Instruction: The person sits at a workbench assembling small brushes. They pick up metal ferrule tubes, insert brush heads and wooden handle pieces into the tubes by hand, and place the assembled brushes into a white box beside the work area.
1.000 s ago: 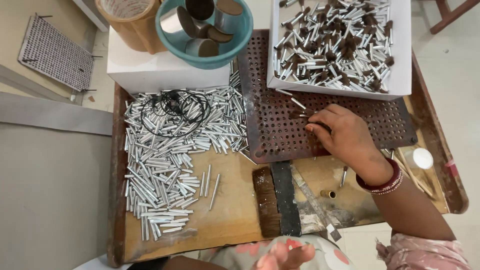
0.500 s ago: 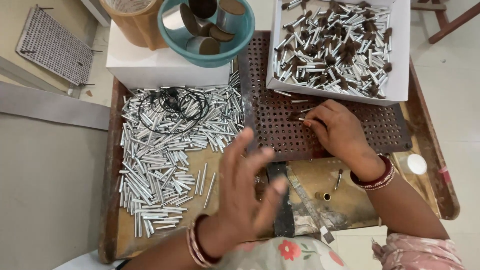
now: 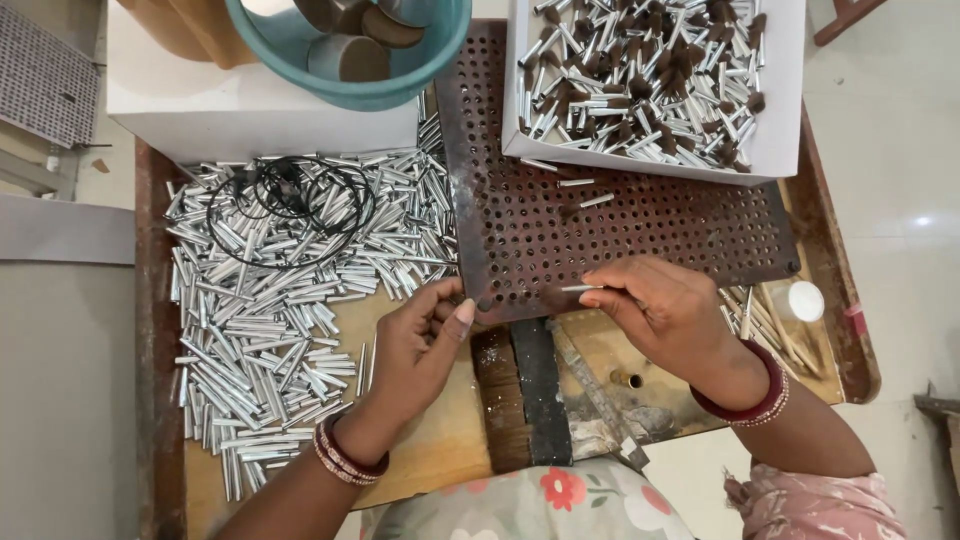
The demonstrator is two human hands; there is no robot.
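- Left hand (image 3: 415,355) has dropped from mid-air onto the table, fingers loosely curled, thumb touching the perforated plate (image 3: 620,225) at its near-left corner.
- Right hand (image 3: 670,315) fingers pinch a thin metal tube (image 3: 580,288) over the plate's near edge.
- Loose tubes (image 3: 270,310) heap along the table's left side.

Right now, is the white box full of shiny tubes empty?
No, the white box is heaped with silver tubes, many with dark tips.
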